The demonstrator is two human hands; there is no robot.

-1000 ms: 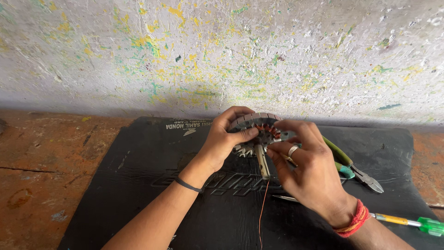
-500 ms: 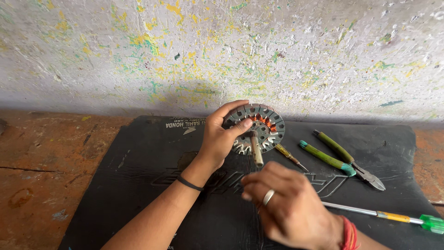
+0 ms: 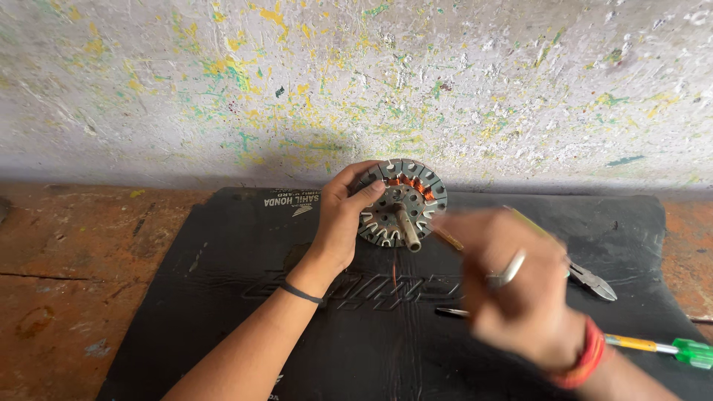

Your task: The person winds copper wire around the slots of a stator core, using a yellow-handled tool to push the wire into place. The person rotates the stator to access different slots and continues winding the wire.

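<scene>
My left hand (image 3: 343, 223) grips the left rim of a round metal motor stator (image 3: 405, 199), held on edge over a black mat. The stator has orange copper windings at its top and a steel shaft (image 3: 407, 230) pointing toward me. A thin reddish copper wire (image 3: 394, 275) hangs below the stator. My right hand (image 3: 520, 293), with a ring and a red wrist thread, is blurred by motion to the stator's lower right. Its fingers are curled together as in a pinch. The wire is too fine to trace into them.
The black rubber mat (image 3: 223, 252) lies on a worn brown table (image 3: 67, 260) against a paint-splattered wall (image 3: 356, 82). Right of my hand lie pliers (image 3: 590, 281) and a screwdriver with a green handle (image 3: 691, 351). A small tool (image 3: 447, 238) lies by the stator.
My right hand left the stator, pulled back toward me, and now swings up to the right again. My left hand keeps the stator in place, tilted more face-on.
</scene>
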